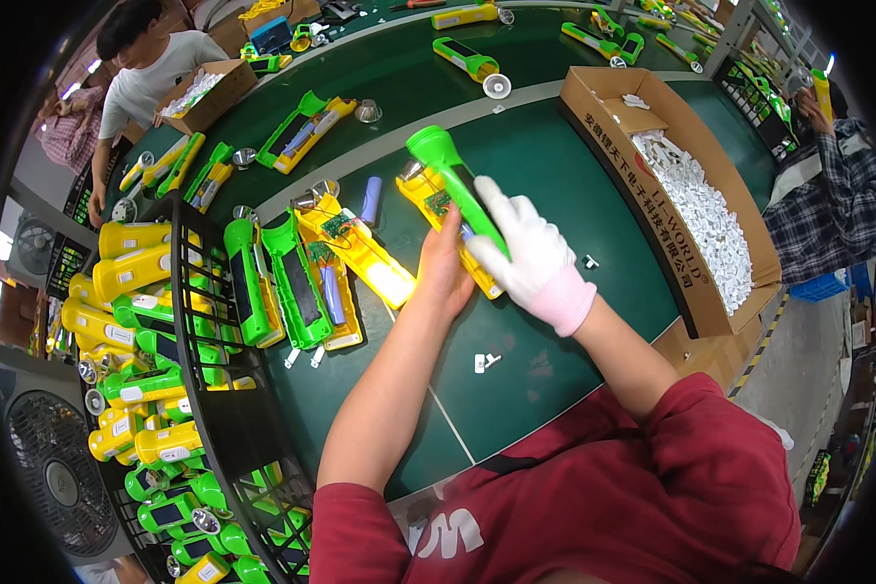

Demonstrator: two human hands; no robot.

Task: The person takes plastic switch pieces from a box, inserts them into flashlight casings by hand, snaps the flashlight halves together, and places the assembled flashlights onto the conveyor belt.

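Observation:
My bare left hand [445, 261] grips the yellow flashlight half-shell [418, 192], which has a green circuit board [439, 202] inside. In my white-gloved right hand [528, 245] is a green flashlight half-shell [434, 148], tilted over the yellow one and covering part of it. The two halves overlap; whether they touch all along cannot be seen. Just left of them, a blue-purple cylindrical battery [371, 201] rests by another open yellow shell [365, 251]. Beside that lie a green shell [297, 282] and a yellow shell with a battery [339, 307].
Small white parts [485, 363] lie on the green table [409, 389]. A cardboard box [642, 229] of white pieces stands right; a black basket [209, 389] of flashlights stands left. Flashlights line the conveyor [399, 78] beyond. Co-workers sit far left [156, 73] and right [827, 185].

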